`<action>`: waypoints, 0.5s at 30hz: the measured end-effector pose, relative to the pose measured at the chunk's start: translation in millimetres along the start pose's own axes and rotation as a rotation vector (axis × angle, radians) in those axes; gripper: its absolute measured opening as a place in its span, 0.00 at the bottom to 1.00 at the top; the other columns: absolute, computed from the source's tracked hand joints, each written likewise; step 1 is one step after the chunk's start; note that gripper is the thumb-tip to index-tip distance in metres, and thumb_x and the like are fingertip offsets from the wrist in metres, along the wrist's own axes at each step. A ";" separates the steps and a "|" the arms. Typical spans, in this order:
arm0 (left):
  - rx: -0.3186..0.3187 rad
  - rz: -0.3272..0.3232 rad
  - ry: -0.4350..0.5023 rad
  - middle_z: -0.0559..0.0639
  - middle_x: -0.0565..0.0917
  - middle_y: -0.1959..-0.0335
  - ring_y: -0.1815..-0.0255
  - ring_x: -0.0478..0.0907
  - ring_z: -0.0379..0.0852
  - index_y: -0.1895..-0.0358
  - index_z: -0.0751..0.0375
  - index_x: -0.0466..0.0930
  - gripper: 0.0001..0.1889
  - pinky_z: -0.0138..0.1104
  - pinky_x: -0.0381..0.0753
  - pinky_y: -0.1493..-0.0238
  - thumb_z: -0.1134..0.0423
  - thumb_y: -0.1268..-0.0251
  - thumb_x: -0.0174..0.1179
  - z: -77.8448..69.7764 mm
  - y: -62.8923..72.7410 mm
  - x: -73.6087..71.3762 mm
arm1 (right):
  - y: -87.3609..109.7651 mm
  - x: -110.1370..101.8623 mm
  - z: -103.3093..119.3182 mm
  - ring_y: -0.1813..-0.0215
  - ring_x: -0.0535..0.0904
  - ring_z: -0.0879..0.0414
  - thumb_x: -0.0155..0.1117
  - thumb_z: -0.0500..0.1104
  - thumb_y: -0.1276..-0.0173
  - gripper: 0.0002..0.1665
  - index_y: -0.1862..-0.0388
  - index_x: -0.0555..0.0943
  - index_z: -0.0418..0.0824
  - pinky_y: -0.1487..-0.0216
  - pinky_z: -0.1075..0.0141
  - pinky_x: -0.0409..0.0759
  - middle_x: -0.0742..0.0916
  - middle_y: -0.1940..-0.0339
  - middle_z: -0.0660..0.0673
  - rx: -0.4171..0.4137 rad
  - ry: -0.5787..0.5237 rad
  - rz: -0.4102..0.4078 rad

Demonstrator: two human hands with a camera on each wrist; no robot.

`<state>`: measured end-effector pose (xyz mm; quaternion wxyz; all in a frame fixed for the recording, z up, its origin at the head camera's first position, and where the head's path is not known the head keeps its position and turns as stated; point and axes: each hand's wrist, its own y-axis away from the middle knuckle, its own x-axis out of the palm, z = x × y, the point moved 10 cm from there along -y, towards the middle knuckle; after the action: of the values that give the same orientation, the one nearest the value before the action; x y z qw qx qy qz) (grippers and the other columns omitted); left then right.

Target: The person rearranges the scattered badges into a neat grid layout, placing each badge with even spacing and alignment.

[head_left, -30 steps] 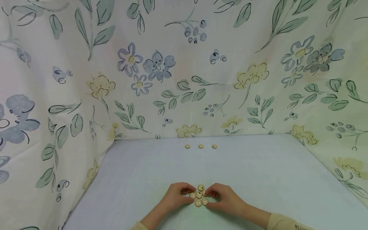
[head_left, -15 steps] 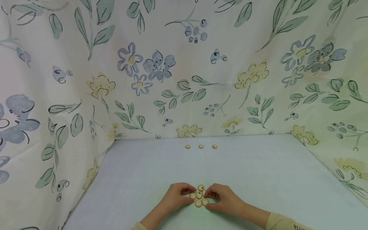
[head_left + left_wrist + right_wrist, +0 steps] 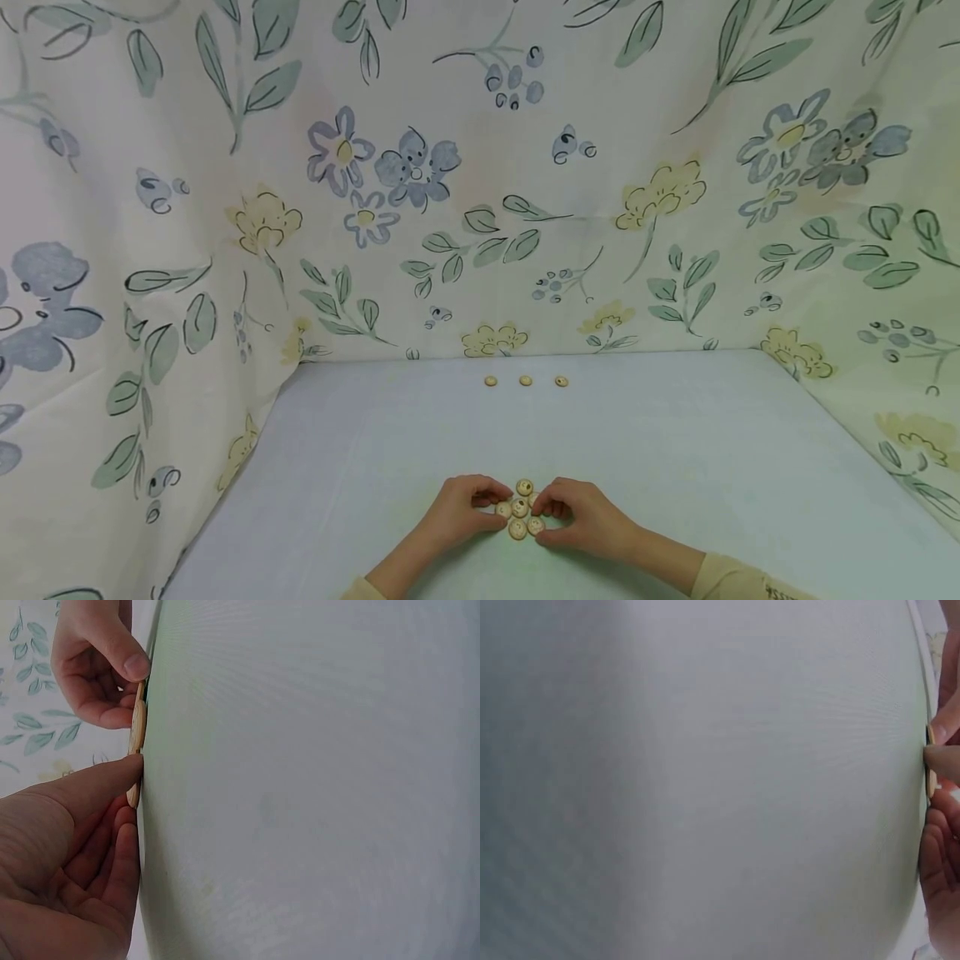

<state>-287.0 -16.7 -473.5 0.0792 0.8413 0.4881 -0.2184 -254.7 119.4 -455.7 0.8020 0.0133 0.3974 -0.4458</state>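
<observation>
Several round wooden discs with dark markings lie in a flower-like cluster near the front of the table, around a centre disc (image 3: 520,507). My left hand (image 3: 467,507) pinches the left disc (image 3: 503,510) between thumb and index finger. On the other side, my right hand (image 3: 583,518) has its thumb at the lower right disc (image 3: 536,525) and its index finger at the upper right disc (image 3: 533,499), which is mostly hidden. A top disc (image 3: 524,487) and a lower left disc (image 3: 517,528) are untouched. In the left wrist view the discs (image 3: 138,726) show edge-on between both hands.
Three more wooden discs stand apart in a row at the table's far edge: left (image 3: 491,381), middle (image 3: 526,381) and right (image 3: 562,381). A pale cloth covers the table (image 3: 360,450). Floral curtains (image 3: 480,167) enclose the back and sides.
Both hands stay almost still at the cluster. The head view shifts very slightly, and the top disc sits a touch farther from the centre disc.
</observation>
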 end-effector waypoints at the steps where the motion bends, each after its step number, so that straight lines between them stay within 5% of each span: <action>1: 0.002 0.001 0.001 0.47 0.86 0.60 0.57 0.80 0.42 0.57 0.62 0.86 0.15 0.31 0.81 0.53 0.70 0.50 0.73 -0.6 0.2 -0.2 | -0.1 0.1 -0.1 0.65 0.75 0.60 0.75 0.44 0.41 0.12 0.60 0.81 0.46 0.64 0.72 0.77 0.82 0.66 0.52 0.002 -0.003 -0.001; 15: 0.003 -0.001 0.010 0.48 0.87 0.60 0.58 0.80 0.43 0.57 0.62 0.86 0.15 0.33 0.81 0.53 0.70 0.50 0.73 -2.4 1.7 -0.8 | -0.9 0.2 -2.2 0.66 0.75 0.64 0.75 0.43 0.42 0.11 0.62 0.82 0.48 0.65 0.72 0.77 0.82 0.68 0.54 0.018 0.004 0.000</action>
<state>-285.2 -17.4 -471.1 0.0755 0.8423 0.4885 -0.2150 -256.6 119.5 -457.1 0.8010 0.0212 0.3949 -0.4494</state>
